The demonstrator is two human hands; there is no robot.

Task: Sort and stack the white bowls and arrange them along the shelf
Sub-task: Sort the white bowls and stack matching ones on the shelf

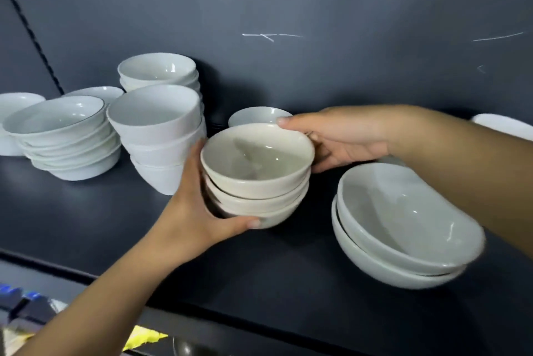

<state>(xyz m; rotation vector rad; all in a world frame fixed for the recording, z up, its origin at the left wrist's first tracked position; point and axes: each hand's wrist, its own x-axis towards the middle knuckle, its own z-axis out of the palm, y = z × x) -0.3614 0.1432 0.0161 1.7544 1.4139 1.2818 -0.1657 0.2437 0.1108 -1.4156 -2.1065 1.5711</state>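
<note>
bowl stack [256, 182] gripped, left hand [190, 211] fingers [245, 223] round base; right hand [346, 139] fingers [291, 122] at rim

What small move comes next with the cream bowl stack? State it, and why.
Probably lower the three-bowl stack straight onto the bare shelf beneath it. The left hand and right hand both grip it, and it is between the deep-bowl stack and the two wide bowls, close to each, so sideways travel risks a knock.

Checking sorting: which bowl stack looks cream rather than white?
The three-bowl stack gripped between the left hand and right hand; the other stacks are cooler white.
</note>
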